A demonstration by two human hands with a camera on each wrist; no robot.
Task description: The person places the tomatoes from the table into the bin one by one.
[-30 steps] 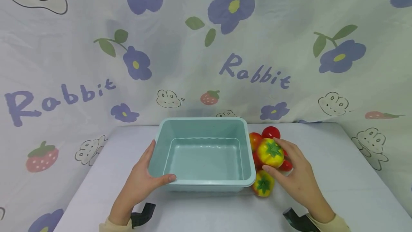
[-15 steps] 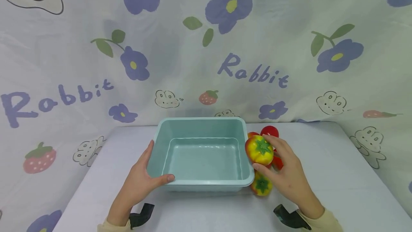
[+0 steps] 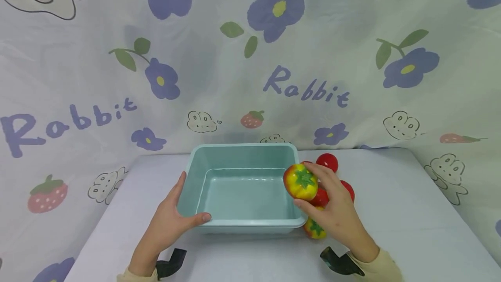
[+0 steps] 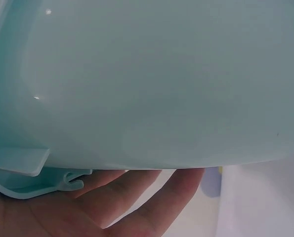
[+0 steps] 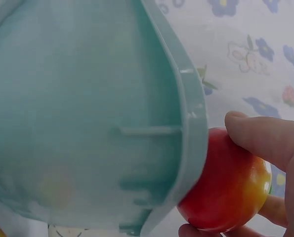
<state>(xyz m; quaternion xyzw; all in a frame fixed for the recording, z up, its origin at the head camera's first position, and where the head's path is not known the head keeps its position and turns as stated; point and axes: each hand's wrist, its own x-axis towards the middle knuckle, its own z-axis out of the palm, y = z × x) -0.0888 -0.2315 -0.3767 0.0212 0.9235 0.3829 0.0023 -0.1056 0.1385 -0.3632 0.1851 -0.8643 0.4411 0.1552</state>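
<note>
A pale teal plastic tub (image 3: 250,222) stands in the middle of the table with nothing inside. My left hand (image 3: 166,221) holds its near left corner, thumb over the front rim and fingers along the outer side. In the left wrist view, those fingers (image 4: 151,210) reach under the tub's wall (image 4: 161,89). My right hand (image 3: 334,210) grips a yellow-and-red toy fruit (image 3: 300,182) with a green star-shaped leaf cap, thumb below and fingers above. The fruit overlaps the tub's right rim in the head view; its red side (image 5: 221,182) shows past the rim in the right wrist view.
Beside the tub's right wall lie several red fruits, one red fruit (image 3: 328,162) at the back and another (image 3: 347,188) partly behind my right hand. A second yellow-and-red fruit (image 3: 315,229) lies near the front right corner. A patterned cloth (image 3: 219,77) hangs behind the table.
My right hand has moved left with the yellow-and-red fruit, from over the pile to the tub's right rim. My left hand keeps its place on the tub.
</note>
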